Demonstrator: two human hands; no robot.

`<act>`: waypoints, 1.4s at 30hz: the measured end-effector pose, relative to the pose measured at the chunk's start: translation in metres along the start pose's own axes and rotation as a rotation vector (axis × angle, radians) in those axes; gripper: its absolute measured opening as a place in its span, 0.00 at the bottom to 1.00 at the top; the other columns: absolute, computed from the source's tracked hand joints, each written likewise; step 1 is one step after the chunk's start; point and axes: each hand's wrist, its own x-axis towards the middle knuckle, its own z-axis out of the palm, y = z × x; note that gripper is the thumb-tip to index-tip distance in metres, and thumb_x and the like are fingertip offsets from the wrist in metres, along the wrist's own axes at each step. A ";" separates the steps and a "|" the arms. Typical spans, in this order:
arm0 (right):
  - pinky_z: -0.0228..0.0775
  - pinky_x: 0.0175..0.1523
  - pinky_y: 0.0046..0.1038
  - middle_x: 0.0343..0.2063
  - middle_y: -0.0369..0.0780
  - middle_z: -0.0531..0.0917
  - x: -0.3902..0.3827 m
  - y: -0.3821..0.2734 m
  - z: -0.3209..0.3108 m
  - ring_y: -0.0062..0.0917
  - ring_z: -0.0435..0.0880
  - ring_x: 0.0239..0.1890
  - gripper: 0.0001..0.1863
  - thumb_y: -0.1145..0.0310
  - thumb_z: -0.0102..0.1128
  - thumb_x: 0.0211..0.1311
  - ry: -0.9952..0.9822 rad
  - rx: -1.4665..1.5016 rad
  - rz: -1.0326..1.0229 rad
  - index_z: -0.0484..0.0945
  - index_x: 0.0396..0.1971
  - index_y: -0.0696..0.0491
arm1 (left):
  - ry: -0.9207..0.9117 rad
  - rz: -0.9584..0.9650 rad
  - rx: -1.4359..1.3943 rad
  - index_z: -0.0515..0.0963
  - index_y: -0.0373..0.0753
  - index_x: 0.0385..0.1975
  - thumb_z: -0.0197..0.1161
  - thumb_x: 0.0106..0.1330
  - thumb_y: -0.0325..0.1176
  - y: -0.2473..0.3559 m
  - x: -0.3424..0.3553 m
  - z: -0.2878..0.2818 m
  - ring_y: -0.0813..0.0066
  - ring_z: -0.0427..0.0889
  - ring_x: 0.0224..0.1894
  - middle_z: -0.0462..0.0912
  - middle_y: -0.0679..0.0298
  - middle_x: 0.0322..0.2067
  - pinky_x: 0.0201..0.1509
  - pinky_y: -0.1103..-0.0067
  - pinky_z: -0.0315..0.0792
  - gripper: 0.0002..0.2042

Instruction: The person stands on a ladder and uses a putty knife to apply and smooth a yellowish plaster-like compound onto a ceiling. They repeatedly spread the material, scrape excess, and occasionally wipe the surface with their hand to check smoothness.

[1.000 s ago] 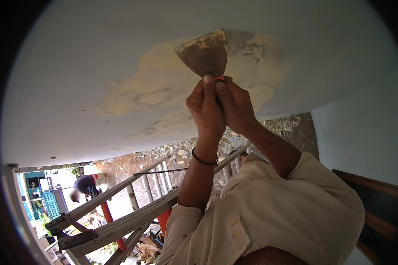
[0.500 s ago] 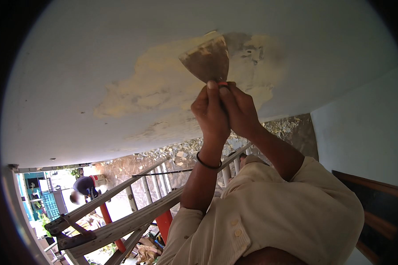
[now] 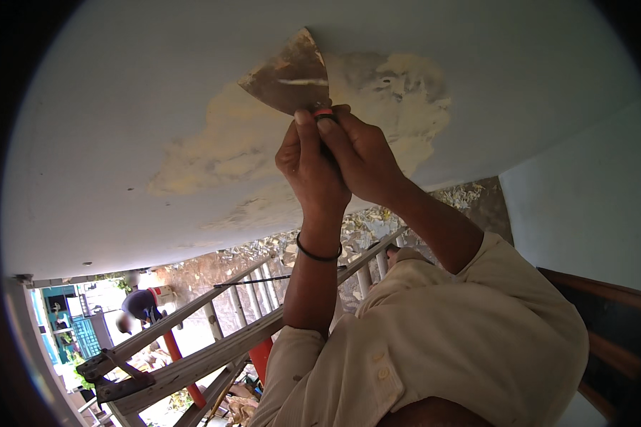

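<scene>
Your scraper (image 3: 292,77) has slid up-left, left hand (image 3: 312,162) and right hand (image 3: 367,153) both wrapped round its handle, looks like mid-scrape, so next pass probably wants steady pressure.

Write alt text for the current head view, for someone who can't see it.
A left hand and right hand together grip a broad scraper in front of a pale wall with a yellowish patch. A ladder stands at lower left; beyond it, a person bends over in bright light.
</scene>
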 end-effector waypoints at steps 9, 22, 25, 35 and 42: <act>0.79 0.36 0.36 0.27 0.50 0.86 -0.018 0.008 -0.009 0.38 0.91 0.31 0.17 0.59 0.47 0.85 0.045 -0.014 -0.042 0.76 0.47 0.60 | 0.021 0.020 0.095 0.85 0.30 0.41 0.54 0.86 0.44 -0.019 -0.015 -0.001 0.83 0.80 0.35 0.88 0.64 0.35 0.39 0.83 0.75 0.21; 0.78 0.34 0.38 0.29 0.52 0.86 -0.002 0.004 0.023 0.42 0.91 0.30 0.15 0.62 0.50 0.84 -0.070 -0.038 -0.070 0.75 0.49 0.60 | 0.043 0.044 -0.037 0.84 0.29 0.46 0.52 0.87 0.46 0.003 0.002 -0.024 0.78 0.85 0.37 0.90 0.57 0.39 0.41 0.79 0.80 0.23; 0.78 0.33 0.36 0.29 0.46 0.87 0.011 -0.013 0.029 0.33 0.89 0.28 0.15 0.62 0.52 0.84 -0.214 0.088 -0.009 0.75 0.53 0.61 | 0.038 0.108 -0.059 0.80 0.29 0.54 0.54 0.86 0.44 0.017 0.013 -0.041 0.74 0.87 0.39 0.88 0.57 0.40 0.43 0.78 0.82 0.20; 0.76 0.47 0.22 0.44 0.35 0.86 -0.029 0.016 0.036 0.14 0.81 0.41 0.27 0.68 0.55 0.82 -0.296 0.172 0.084 0.67 0.76 0.57 | 0.172 0.314 0.232 0.48 0.36 0.83 0.64 0.79 0.39 -0.010 -0.053 -0.050 0.73 0.80 0.54 0.79 0.55 0.56 0.57 0.78 0.77 0.41; 0.79 0.48 0.28 0.47 0.44 0.89 -0.029 0.016 0.056 0.23 0.86 0.38 0.30 0.68 0.54 0.80 -0.292 0.069 0.124 0.64 0.78 0.51 | 0.207 0.174 0.425 0.62 0.34 0.80 0.61 0.80 0.35 -0.012 -0.042 -0.073 0.75 0.82 0.49 0.84 0.56 0.54 0.53 0.77 0.79 0.32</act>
